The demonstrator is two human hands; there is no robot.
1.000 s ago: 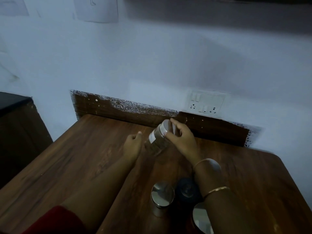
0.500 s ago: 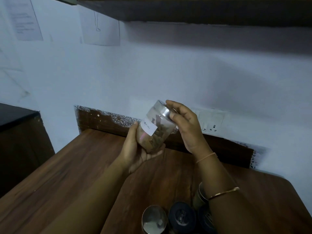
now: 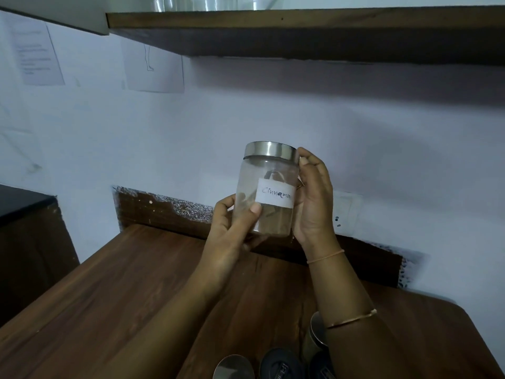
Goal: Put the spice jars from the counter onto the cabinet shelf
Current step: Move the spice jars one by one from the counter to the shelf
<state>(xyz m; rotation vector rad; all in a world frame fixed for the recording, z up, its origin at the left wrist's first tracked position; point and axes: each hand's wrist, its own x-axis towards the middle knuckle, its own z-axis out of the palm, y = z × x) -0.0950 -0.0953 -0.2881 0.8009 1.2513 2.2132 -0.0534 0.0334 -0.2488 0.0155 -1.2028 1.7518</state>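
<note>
A clear cinnamon jar [image 3: 269,176] with a steel lid and a white handwritten label is held upright in mid-air, above the wooden counter [image 3: 114,291]. My left hand [image 3: 232,228] grips its lower part, thumb on the front. My right hand [image 3: 314,198] holds its right side up to the lid. The wooden cabinet shelf [image 3: 300,26] runs across the top of the view, well above the jar. More jars stand at the bottom edge: a steel-lidded jar [image 3: 233,367], a black-lidded jar [image 3: 281,363] and another jar [image 3: 317,335] partly hidden by my right forearm.
Clear glassware [image 3: 207,2] stands on the shelf at the top. A wall socket [image 3: 345,214] sits behind my right hand. Papers [image 3: 38,47] are stuck on the white wall at left. A dark cabinet [image 3: 24,242] stands left of the counter.
The jar went from tilted low over the counter to upright and higher. Both hands rose with it. The view tipped upward and the shelf came into sight.
</note>
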